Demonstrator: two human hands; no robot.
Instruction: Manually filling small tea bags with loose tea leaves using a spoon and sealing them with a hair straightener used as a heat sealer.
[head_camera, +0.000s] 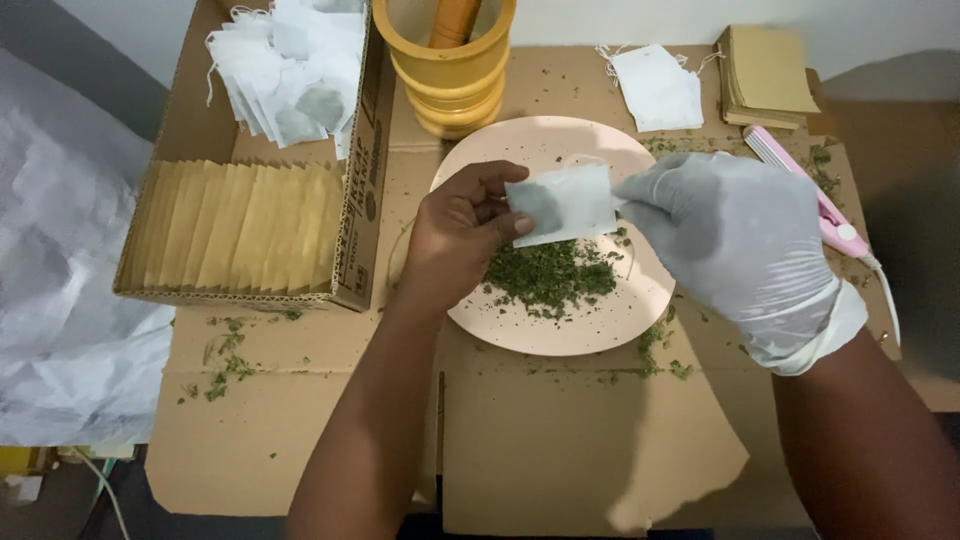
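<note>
My bare left hand (460, 228) grips the left edge of a small white tea bag (562, 203), holding it above a pale pink plate (520, 325). My right hand (735, 232), in a grey-white glove, pinches the bag's right edge with its fingertips. A pile of crushed green dried leaves (550, 275) lies on the plate just below the bag. A dark patch shows through the bag's lower left corner.
A cardboard box (355, 240) at left holds tan envelopes and filled white tea bags (290, 70). A yellow mortar with pestle (450, 60) stands behind the plate. Empty tea bags (658, 88), a tan envelope stack (765, 75) and a pink sealer (815, 200) lie at right. Leaf crumbs dot the cardboard.
</note>
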